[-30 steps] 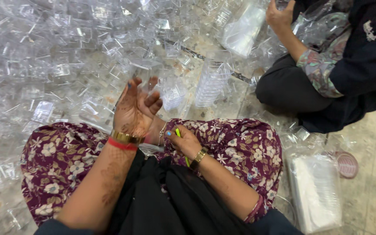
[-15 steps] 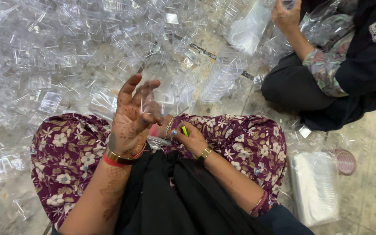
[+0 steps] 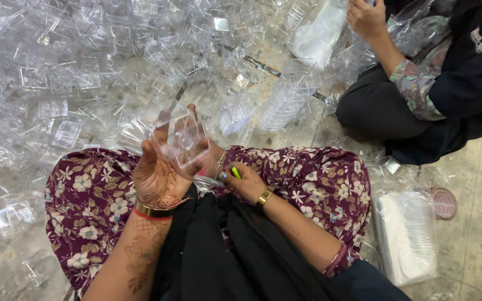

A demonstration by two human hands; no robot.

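Observation:
My left hand (image 3: pixel 160 167) is raised over my lap, palm toward me, holding a clear square plastic piece (image 3: pixel 184 136) between thumb and fingers. My right hand (image 3: pixel 245 181) rests on my knee over the maroon flowered cloth (image 3: pixel 313 178), fingers curled around a small yellow-green object (image 3: pixel 235 172). A crumpled bit of clear plastic (image 3: pixel 207 181) lies on my lap between the two hands.
A wide heap of clear plastic pieces (image 3: pixel 73 72) covers the floor ahead and to the left. Stacks of nested clear pieces (image 3: pixel 285 100) lie ahead. Another person (image 3: pixel 436 83) sits at top right handling a plastic bag (image 3: pixel 319 30). A bag of white stacked items (image 3: pixel 405 234) and a round lid (image 3: pixel 443 202) lie at right.
My left hand was bare with fingers spread; now it holds a clear square piece and has drawn nearer. The right hand stays on the knee.

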